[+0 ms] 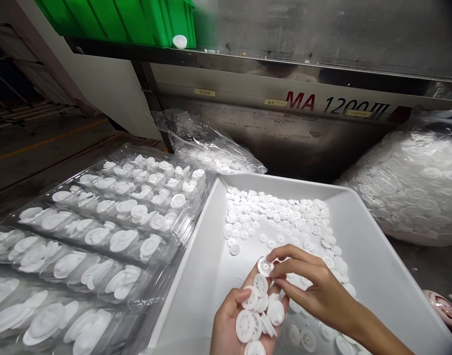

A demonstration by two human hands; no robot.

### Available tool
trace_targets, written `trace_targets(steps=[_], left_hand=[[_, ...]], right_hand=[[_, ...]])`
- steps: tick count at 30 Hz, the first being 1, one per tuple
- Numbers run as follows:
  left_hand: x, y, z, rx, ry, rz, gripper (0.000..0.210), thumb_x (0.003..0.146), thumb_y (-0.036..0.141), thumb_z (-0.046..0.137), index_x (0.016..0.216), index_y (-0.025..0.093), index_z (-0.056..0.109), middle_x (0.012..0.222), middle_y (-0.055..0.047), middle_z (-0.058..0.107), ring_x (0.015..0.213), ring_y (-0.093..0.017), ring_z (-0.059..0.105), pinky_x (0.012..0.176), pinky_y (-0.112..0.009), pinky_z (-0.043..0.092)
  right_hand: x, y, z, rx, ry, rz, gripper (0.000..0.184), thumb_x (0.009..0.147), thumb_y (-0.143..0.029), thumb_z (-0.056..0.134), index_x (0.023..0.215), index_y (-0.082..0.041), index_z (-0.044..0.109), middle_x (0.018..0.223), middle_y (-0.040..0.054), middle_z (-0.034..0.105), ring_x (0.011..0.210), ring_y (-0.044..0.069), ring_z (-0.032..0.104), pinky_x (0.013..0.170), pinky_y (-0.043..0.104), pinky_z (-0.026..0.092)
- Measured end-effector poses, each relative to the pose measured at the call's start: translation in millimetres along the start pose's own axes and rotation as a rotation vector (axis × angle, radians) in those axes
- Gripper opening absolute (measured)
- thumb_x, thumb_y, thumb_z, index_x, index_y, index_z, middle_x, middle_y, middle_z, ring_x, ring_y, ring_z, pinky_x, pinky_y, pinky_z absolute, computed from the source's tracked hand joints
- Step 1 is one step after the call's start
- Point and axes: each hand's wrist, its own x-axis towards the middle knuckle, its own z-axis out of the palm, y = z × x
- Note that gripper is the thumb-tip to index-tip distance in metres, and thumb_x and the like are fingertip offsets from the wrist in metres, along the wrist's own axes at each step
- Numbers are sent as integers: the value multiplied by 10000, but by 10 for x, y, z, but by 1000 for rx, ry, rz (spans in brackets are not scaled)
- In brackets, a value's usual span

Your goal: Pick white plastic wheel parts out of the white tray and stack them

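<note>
My left hand [227,310] is palm up with its fingers curled round a pile of small white plastic wheels [245,325]. Above its fingertips, my right hand [307,276] pinches one spoked white wheel [265,266] between thumb and fingers. Both hands are over a large grey-white bin [207,276]. More loose white wheels [281,212] are spread across the bin's far side and along its right, partly hidden by my right hand and forearm.
Clear plastic trays [144,281] with compartments of white parts stand left of the bin. A full clear bag [414,182] leans at the right, another bag [211,143] lies behind. A green crate [118,22] sits on the metal ledge [248,61].
</note>
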Motion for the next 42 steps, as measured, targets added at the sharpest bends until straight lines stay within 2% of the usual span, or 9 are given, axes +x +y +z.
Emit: trace_targets(steps=[5, 8, 14, 20, 25, 30, 32, 35, 42], left_hand=[[10, 0, -32, -30, -31, -9, 496, 854, 124, 364, 1340, 205, 423, 1054, -77, 678, 1071, -223, 586, 992, -394, 369], [-11, 10, -3, -57, -21, -22, 493, 842, 104, 373, 1318, 206, 452, 1020, -64, 687, 1027, -203, 601, 973, -370, 380], [-25, 13, 24, -54, -15, -30, 469, 841, 93, 356, 1271, 197, 512, 986, -75, 695, 1055, -209, 590, 956, -368, 386], [-28, 10, -45, -13, -22, -48, 401, 863, 133, 373, 1183, 214, 600, 956, -67, 709, 1040, -221, 605, 975, -381, 374], [-48, 25, -55, 77, -74, -38, 412, 867, 102, 350, 1138, 222, 635, 922, -56, 724, 1022, -215, 620, 1003, -400, 359], [-45, 15, -48, 52, -195, -29, 423, 886, 137, 307, 1029, 220, 696, 925, -66, 730, 1113, -226, 572, 1049, -418, 309], [-39, 5, -56, 28, -220, -35, 429, 895, 162, 298, 985, 220, 713, 925, -68, 732, 1140, -224, 556, 1063, -414, 291], [-30, -4, -68, 4, -236, -53, 435, 894, 172, 294, 964, 222, 719, 945, -67, 731, 1144, -215, 555, 1076, -405, 274], [-19, 18, -69, 39, -265, -76, 463, 842, 99, 293, 1046, 241, 684, 999, -45, 723, 1199, -204, 508, 1092, -415, 244]], right_hand=[[3, -34, -33, 12, 5, -16, 202, 871, -96, 522, 1006, -236, 572, 1099, 55, 515, 1021, 169, 517, 803, 290, 493], [-3, -50, -67, -85, -22, -133, 250, 856, -50, 523, 1029, -221, 583, 1108, 69, 509, 1069, 200, 466, 852, 351, 447], [5, -60, -55, -357, 6, -394, 203, 846, 6, 525, 990, -127, 578, 1079, 109, 543, 1003, 206, 467, 778, 351, 439], [7, -34, -28, -405, 58, -428, 180, 829, 1, 572, 964, -117, 575, 1037, 113, 582, 928, 204, 492, 712, 357, 420], [-3, -54, -66, -319, 20, -314, 154, 880, -63, 524, 986, -155, 588, 1035, 84, 552, 944, 175, 493, 754, 326, 444], [-9, -36, -100, -24, 19, 53, 320, 862, -201, 608, 1159, -284, 527, 1144, 27, 488, 1083, 161, 465, 884, 303, 432], [-8, -23, -103, 66, -3, 157, 357, 843, -234, 638, 1167, -333, 523, 1142, -2, 498, 1083, 154, 475, 914, 303, 419], [-2, -15, -102, 128, -24, 225, 311, 833, -245, 650, 1109, -354, 560, 1102, -27, 525, 1040, 142, 509, 903, 289, 428], [45, -2, -102, 180, -15, 273, 285, 820, -214, 658, 1062, -344, 580, 1083, -46, 540, 1026, 124, 522, 896, 252, 422]])
